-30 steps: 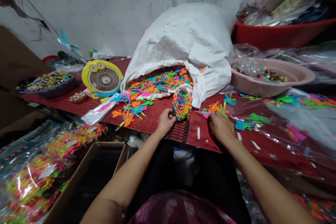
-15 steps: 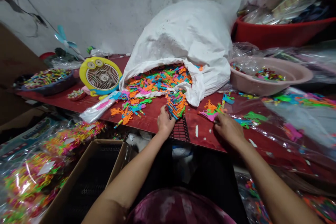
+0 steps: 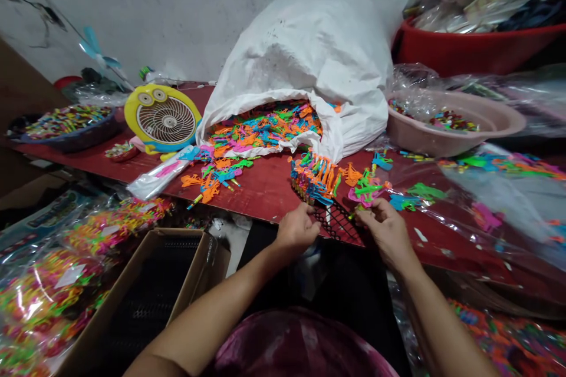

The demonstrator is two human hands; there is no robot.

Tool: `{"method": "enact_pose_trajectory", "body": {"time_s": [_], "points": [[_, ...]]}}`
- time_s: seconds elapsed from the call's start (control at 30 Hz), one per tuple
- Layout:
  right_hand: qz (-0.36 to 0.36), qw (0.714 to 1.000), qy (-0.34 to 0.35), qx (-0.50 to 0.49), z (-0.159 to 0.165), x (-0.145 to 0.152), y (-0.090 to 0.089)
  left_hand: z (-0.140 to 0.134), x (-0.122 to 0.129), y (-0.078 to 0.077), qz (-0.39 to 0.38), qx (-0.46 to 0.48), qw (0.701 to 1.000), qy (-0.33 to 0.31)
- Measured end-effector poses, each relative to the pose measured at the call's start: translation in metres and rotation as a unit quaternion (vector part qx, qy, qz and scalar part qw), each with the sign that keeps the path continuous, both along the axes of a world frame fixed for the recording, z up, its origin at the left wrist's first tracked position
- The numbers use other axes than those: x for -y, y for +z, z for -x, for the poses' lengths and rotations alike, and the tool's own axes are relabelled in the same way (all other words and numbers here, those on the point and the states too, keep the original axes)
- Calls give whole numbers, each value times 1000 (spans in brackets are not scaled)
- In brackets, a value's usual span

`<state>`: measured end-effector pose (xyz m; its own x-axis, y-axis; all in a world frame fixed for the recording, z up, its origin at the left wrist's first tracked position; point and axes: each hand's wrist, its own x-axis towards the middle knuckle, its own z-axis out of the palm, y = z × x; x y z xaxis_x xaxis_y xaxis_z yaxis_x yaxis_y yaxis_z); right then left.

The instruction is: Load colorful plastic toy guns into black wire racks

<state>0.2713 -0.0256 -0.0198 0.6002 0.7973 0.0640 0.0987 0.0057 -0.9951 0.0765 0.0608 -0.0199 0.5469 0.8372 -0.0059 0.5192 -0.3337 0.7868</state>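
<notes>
My left hand (image 3: 298, 227) is closed, with its curled fingers at the left edge of a black grid rack (image 3: 338, 221). Brightly coloured plastic toys (image 3: 319, 175) stand packed in rows over the far part of that rack, while the near holes are bare. At the rack's right side, my right hand (image 3: 385, 228) pinches a small plastic toy (image 3: 356, 212) with a yellow-green end; its fingers hide the rest. Just beyond that hand lies a small heap of loose pink, green and orange toys (image 3: 366, 187).
An open white sack (image 3: 309, 53) spills similar toys onto the red table (image 3: 247, 194). A yellow fan (image 3: 165, 121) stands left, a pink basin (image 3: 460, 129) right. Below the table's left edge are a cardboard box (image 3: 194, 271) and bagged toys (image 3: 57, 283).
The rack has turned, its near end swinging right. My left hand has moved right and lower along it. My right hand has come from the loose heap toward the rack with a toy.
</notes>
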Motion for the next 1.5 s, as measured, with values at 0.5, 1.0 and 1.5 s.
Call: {"method": "enact_pose_trajectory", "body": {"time_s": [0.5, 1.0, 1.5], "points": [[65, 967, 7, 245, -2, 6, 1, 9, -95, 57, -376, 30, 917, -133], [13, 997, -62, 42, 38, 3, 7, -8, -15, 88, -357, -130, 924, -51], [93, 966, -66, 233, 16, 3, -12, -5, -17, 87, -358, -153, 919, -67]]}}
